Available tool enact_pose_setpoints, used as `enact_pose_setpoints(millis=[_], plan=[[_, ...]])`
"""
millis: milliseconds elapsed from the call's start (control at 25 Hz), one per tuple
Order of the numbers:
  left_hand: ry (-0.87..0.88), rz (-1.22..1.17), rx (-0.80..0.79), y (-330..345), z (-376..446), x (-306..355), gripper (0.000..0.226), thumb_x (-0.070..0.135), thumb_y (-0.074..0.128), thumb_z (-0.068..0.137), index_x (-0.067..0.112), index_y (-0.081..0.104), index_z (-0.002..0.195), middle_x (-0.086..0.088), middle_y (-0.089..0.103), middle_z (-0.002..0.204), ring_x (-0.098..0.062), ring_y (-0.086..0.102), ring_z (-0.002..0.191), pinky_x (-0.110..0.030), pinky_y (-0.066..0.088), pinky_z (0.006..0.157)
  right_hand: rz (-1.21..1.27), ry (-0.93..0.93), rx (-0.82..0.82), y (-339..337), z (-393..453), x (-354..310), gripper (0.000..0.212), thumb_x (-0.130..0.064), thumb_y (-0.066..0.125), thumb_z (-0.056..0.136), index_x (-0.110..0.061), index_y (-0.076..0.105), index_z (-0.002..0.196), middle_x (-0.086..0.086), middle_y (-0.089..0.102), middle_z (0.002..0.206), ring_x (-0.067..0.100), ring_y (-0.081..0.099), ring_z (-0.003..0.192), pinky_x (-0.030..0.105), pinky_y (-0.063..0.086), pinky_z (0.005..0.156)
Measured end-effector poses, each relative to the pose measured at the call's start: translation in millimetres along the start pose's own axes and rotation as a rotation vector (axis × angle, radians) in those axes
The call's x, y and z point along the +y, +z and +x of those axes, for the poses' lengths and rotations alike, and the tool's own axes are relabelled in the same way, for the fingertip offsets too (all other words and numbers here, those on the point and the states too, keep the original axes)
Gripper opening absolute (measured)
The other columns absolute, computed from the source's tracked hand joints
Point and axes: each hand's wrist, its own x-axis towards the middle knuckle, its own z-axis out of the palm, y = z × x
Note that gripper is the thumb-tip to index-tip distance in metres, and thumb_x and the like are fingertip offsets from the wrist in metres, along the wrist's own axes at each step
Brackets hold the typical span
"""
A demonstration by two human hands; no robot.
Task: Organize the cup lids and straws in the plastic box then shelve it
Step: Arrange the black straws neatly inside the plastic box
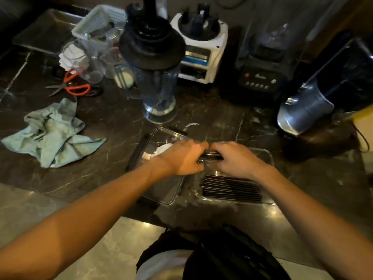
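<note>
Much here is hard for us to make out: our fingers curl under and hide most of what they grip, and the dim light blurs the clear plastic box (pixel 266 156), whose far rim shows at about 2 o'clock from our right hand (pixel 238 160). Our left hand (pixel 181 158) and right hand meet knuckle to knuckle, both closed around a small bundle of black straws (pixel 210 155) held between them; only a short dark stretch shows. We cannot tell how many straws it holds. A larger row of black straws (pixel 232 188) lies flat in the box at 6 o'clock from our right hand, just below the wrist. A clear lid (pixel 161 195) lies under our left wrist, with something white (pixel 163 149) at 10 o'clock, partly hidden.
</note>
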Motion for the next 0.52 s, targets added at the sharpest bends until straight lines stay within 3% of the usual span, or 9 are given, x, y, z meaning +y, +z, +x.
enact_pose_setpoints(millis=[200, 520], plan=[[0.029, 0.149, -0.071, 42.0, 58.3, 46.2, 0.051, 0.031, 0.066, 0.090, 0.013, 0.050, 0.136, -0.009, 0.063, 0.130, -0.029, 0.067, 0.111, -0.040, 0.054, 0.088, -0.029, 0.144, 0.001, 14.5, -26.7, 69.3, 0.034, -0.035, 0.070, 0.092, -0.027, 0.062, 0.124, 0.000, 0.070, 0.125, 0.023, 0.065, 0.116, 0.039, 0.052, 0.094], [-0.125, 0.062, -0.121, 100.4, 84.4, 33.3, 0.044, 0.027, 0.064, 0.095, 0.017, 0.054, 0.136, -0.005, 0.066, 0.117, -0.017, 0.067, 0.095, -0.030, 0.057, 0.083, -0.030, 0.296, -0.019, 64.6, -15.1, 116.1, 0.048, -0.028, 0.074, 0.090, -0.018, 0.058, 0.135, 0.007, 0.061, 0.133, 0.029, 0.056, 0.130, 0.048, 0.046, 0.110]])
